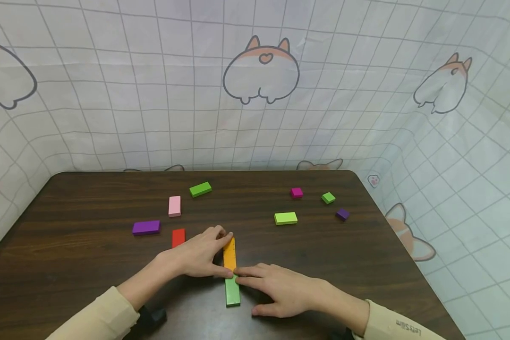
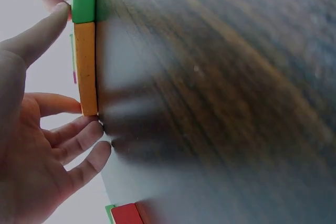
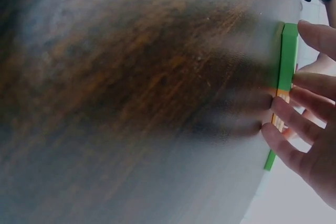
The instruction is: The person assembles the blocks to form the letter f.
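An orange block (image 1: 229,254) and a green block (image 1: 232,291) lie end to end on the dark table in the head view, forming one straight strip. My left hand (image 1: 199,254) spans the orange block from its left side. Its index fingertip touches the far end, and the thumb (image 2: 50,27) reaches the seam between the two blocks. From the right, my right hand (image 1: 282,289) has extended fingertips at the strip's right side by the seam, its thumb apart on the near side. The green block (image 3: 287,56) also shows beside the right fingers in the right wrist view.
Left of the strip are a red block (image 1: 178,237), a purple block (image 1: 146,227), a pink block (image 1: 174,206) and a green block (image 1: 200,189). On the right lie a lime block (image 1: 285,218) and small magenta (image 1: 296,192), green (image 1: 328,198) and dark purple (image 1: 342,214) blocks.
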Tool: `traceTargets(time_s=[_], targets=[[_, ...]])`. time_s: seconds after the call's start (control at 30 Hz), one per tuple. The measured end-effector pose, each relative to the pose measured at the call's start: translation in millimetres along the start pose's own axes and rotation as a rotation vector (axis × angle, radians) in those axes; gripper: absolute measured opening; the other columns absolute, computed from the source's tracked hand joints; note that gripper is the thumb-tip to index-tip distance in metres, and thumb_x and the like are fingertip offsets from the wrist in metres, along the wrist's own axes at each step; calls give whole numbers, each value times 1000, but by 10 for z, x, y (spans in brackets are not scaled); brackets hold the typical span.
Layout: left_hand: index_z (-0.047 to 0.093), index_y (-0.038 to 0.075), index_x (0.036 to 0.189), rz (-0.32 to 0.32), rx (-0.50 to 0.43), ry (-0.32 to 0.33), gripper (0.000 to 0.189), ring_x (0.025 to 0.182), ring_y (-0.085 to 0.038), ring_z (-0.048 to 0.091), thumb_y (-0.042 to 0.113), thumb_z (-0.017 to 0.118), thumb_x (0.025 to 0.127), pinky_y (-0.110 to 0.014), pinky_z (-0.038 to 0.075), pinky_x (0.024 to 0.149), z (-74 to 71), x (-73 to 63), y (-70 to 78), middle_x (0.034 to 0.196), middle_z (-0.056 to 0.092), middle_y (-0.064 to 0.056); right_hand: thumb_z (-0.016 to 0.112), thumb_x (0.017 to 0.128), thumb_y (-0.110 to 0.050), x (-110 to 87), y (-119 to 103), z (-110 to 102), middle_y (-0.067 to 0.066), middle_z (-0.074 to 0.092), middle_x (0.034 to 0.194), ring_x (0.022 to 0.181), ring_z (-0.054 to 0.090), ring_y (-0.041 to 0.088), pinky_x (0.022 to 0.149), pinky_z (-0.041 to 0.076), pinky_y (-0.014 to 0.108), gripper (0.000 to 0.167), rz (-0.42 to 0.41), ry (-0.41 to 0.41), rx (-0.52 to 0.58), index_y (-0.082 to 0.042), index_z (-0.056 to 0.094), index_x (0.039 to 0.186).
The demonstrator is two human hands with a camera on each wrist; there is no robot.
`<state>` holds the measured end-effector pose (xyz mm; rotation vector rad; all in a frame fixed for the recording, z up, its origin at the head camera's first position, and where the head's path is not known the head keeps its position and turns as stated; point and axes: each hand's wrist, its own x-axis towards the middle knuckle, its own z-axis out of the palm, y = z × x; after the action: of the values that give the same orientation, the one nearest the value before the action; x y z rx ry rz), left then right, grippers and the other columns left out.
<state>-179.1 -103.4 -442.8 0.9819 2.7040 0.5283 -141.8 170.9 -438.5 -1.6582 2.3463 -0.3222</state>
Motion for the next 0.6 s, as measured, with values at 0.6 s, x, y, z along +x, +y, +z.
traceTargets(time_s=[0.6], targets=[[61,-3,139,-73,-1,182,64,110,-29,56,33,82,89,-48,51,92,-275,-294,-461,128,55,-14,60,105,-40,40,19,-16,4,31,165,143,40,17,114,38,39,65,8,-33,8,-13,38,159]])
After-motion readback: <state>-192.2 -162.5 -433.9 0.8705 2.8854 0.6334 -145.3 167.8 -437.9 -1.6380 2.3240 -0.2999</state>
